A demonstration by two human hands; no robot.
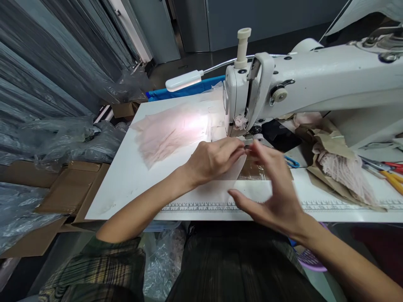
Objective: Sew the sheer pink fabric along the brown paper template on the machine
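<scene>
My left hand [215, 161] is in front of the needle area of a white sewing machine [239, 92], its fingers pinched on the edge of a sheer pale fabric piece [231, 176]. The fabric hangs down beneath that hand towards the table's front edge. My right hand [272, 186] is just to the right, thumb spread wide from the fingers and slightly blurred. Its fingertips come close to those of my left hand; whether they touch the fabric is hard to make out. Thin pink fabric pieces [166, 134] lie left of the machine under the lamp.
A white lamp [184, 81] on a bendy neck hangs over the table [122, 180]. A printed ruler [195, 208] runs along the front edge. To the right are brown paper with pink lace [344, 172], scissors [392, 178] and a blue clip [291, 162]. Cardboard boxes [71, 188] stand left.
</scene>
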